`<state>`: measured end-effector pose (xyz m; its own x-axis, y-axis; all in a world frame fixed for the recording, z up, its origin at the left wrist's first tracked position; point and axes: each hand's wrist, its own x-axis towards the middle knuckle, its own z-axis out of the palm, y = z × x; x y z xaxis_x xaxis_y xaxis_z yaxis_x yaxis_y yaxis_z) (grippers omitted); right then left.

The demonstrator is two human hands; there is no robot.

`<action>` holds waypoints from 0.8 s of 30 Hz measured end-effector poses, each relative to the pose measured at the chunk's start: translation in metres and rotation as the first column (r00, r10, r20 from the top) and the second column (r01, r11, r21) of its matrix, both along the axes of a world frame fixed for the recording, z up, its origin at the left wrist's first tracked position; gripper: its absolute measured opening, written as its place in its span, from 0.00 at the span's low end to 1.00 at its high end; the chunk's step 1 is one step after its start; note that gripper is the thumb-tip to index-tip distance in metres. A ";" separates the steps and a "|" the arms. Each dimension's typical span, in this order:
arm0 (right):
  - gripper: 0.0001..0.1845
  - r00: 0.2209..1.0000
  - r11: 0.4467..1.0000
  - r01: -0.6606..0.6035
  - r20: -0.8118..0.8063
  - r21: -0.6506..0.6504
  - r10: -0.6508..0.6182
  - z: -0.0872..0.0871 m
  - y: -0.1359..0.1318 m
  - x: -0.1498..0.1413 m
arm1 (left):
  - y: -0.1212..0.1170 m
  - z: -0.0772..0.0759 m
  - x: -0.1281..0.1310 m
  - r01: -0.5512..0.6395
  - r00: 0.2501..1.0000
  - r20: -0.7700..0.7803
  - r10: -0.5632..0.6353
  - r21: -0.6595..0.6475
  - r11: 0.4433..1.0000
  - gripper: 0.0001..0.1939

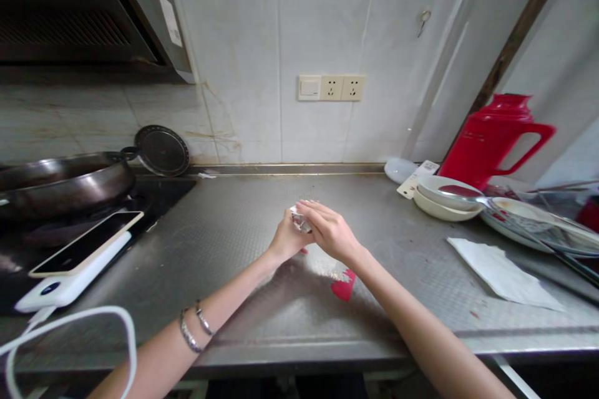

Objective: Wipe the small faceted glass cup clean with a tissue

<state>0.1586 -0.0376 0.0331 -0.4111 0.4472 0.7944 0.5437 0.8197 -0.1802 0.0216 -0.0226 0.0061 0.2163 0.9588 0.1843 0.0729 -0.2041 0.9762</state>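
Over the middle of the counter, my left hand is closed around a small, clear, shiny container with something pale at its top. My right hand lies across the container from the other side, its fingers together over the top. Between them the hands cover most of it, so its exact kind and contents are hidden. A flat red piece with a ragged edge lies on the counter below my right wrist, and a bit of red shows under my hands.
On the left, a phone rests on a white power bank with a cable, near a pan on the black stove. To the right stand a red thermos, stacked bowls with a spoon, plates, and a white napkin.
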 end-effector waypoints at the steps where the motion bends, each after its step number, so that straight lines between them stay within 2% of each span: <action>1: 0.20 0.999 1.000 0.000 0.047 0.021 -0.001 -0.001 -0.001 0.000 | 0.002 -0.002 -0.001 0.014 1.000 0.017 -0.014 0.008 1.000 0.35; 5: 0.22 0.995 0.997 -0.007 0.097 0.074 0.000 -0.002 -0.004 0.000 | 0.006 -0.004 -0.005 0.037 0.997 0.067 -0.038 0.008 0.999 0.33; 10: 0.21 0.995 0.988 -0.083 0.070 0.127 0.075 0.001 -0.010 -0.002 | 0.007 -0.001 -0.011 -0.025 0.993 0.113 0.030 -0.047 0.999 0.33; 14: 0.19 0.981 0.978 -0.192 0.057 0.082 0.188 0.001 -0.016 -0.006 | 0.009 0.004 -0.015 0.010 0.990 0.144 -0.003 -0.046 0.999 0.29; 16: 0.19 0.972 0.969 -0.234 -0.014 0.077 0.235 0.001 -0.018 -0.007 | 0.009 0.007 -0.016 0.022 0.993 0.119 -0.016 -0.044 0.999 0.29; 18: 0.18 0.964 0.978 -0.188 -0.171 0.094 0.202 0.003 -0.018 -0.005 | 0.008 0.011 -0.015 0.036 0.996 0.085 -0.030 -0.063 0.997 0.29; 21: 0.16 0.910 0.998 -0.007 -0.413 0.066 0.034 0.008 -0.012 0.001 | 0.002 0.018 -0.012 0.074 0.994 0.084 -0.066 -0.092 0.993 0.29; 24: 0.14 0.857 0.994 0.103 -0.506 -0.019 -0.099 0.010 -0.003 0.005 | -0.004 0.022 -0.009 0.098 0.989 0.122 -0.082 -0.130 0.987 0.29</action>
<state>0.1637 -0.0410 0.0434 0.0950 0.4571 0.8843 0.4594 0.7680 -0.4463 0.0131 -0.0271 0.0283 0.2880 0.9540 0.0833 -0.0547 -0.0705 0.9960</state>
